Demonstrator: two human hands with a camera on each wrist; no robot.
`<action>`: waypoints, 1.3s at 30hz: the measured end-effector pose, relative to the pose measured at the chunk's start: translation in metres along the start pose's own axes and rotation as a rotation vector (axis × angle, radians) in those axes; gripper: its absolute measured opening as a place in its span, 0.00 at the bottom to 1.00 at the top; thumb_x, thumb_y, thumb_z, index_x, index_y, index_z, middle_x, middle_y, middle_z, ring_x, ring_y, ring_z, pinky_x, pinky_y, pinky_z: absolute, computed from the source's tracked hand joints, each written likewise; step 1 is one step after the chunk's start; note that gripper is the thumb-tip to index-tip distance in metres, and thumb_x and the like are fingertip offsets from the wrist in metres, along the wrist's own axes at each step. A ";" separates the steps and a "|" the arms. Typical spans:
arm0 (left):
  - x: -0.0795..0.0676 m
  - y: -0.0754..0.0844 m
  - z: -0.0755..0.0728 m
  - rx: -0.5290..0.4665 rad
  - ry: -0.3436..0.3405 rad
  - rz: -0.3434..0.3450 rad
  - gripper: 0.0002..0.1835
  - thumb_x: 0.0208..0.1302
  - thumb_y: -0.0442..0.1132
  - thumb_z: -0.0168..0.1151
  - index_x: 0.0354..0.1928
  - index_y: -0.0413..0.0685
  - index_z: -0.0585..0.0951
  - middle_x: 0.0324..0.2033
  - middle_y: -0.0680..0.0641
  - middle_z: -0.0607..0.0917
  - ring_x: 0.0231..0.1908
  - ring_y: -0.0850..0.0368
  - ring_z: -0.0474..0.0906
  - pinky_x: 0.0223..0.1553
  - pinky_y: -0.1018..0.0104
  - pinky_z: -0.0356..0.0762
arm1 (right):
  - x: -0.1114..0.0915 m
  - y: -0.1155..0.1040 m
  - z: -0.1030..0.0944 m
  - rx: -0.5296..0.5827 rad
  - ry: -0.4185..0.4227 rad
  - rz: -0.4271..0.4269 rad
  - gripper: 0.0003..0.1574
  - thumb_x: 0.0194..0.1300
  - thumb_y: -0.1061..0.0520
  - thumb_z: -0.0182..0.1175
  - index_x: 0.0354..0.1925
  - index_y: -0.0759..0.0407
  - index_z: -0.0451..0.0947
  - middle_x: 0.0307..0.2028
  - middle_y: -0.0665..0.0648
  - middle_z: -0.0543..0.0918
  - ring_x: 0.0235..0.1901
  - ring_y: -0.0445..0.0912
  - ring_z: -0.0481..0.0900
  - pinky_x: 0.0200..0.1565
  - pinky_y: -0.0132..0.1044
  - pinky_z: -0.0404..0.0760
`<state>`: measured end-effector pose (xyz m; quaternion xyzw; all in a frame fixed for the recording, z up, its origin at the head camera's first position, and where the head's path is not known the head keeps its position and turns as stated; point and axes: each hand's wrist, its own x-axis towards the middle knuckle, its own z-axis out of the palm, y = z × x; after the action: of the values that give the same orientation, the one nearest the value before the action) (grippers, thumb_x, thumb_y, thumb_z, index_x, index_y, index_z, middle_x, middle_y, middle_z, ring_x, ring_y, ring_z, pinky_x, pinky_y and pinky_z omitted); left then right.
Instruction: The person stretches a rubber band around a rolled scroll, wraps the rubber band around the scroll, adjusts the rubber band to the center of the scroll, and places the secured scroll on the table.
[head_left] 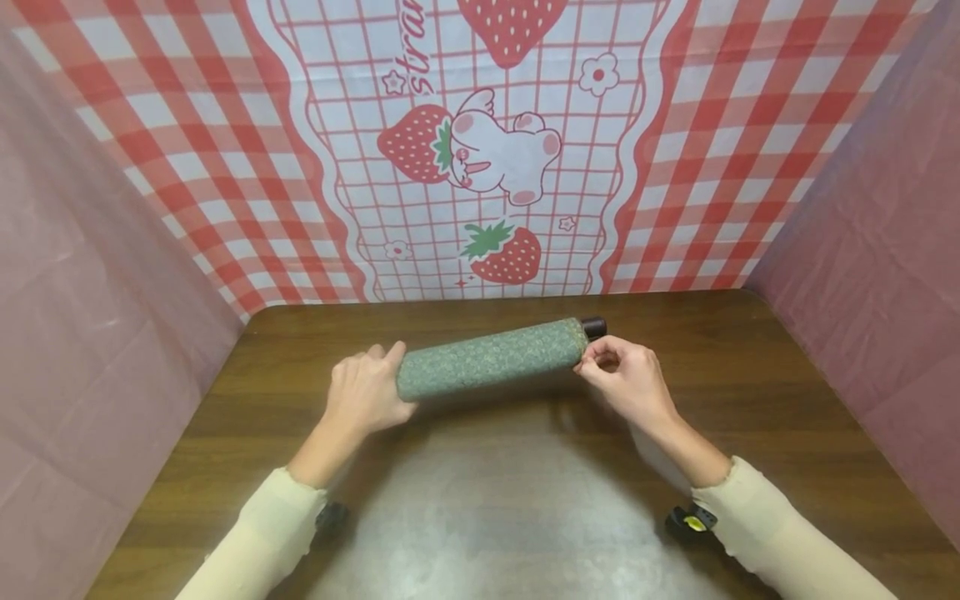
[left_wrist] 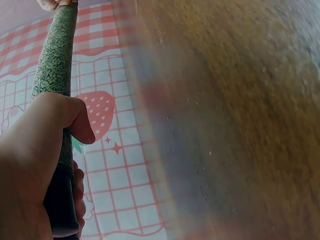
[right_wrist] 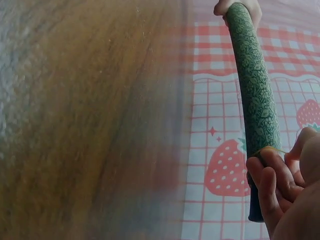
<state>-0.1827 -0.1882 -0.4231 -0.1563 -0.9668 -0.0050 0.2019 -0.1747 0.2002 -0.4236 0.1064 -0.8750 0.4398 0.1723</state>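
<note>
Above the table, a green floral-patterned scroll (head_left: 491,360), rolled up, hangs slightly tilted, its right end higher in the head view. A dark rod end (head_left: 595,327) sticks out at the right; another black end (left_wrist: 61,202) shows in the left wrist view. My left hand (head_left: 367,387) grips the scroll's left end, thumb on one side and fingers wrapped behind. At the other end, my right hand (head_left: 630,379) pinches a thin yellowish cord (right_wrist: 280,150) at the scroll's edge, its remaining fingers curled against the roll. Part of the cord is hidden by the fingers.
The brown wooden table (head_left: 480,500) lies below both hands. Behind it hangs a red-and-white checked cloth (head_left: 705,167) with strawberries, and pink cloth (head_left: 862,275) covers the sides. Dark wrist straps (head_left: 693,521) sit at the sleeves.
</note>
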 end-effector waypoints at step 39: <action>-0.010 -0.015 0.006 -0.019 0.059 0.107 0.44 0.35 0.61 0.88 0.55 0.48 0.84 0.30 0.44 0.87 0.21 0.49 0.77 0.21 0.56 0.75 | 0.006 0.019 -0.025 -0.145 -0.027 -0.316 0.11 0.66 0.70 0.77 0.44 0.57 0.92 0.30 0.50 0.84 0.29 0.31 0.77 0.33 0.22 0.75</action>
<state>-0.1810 -0.2050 -0.4322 -0.2095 -0.9507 -0.0079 0.2287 -0.1820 0.2310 -0.4214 0.2361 -0.8789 0.3416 0.2347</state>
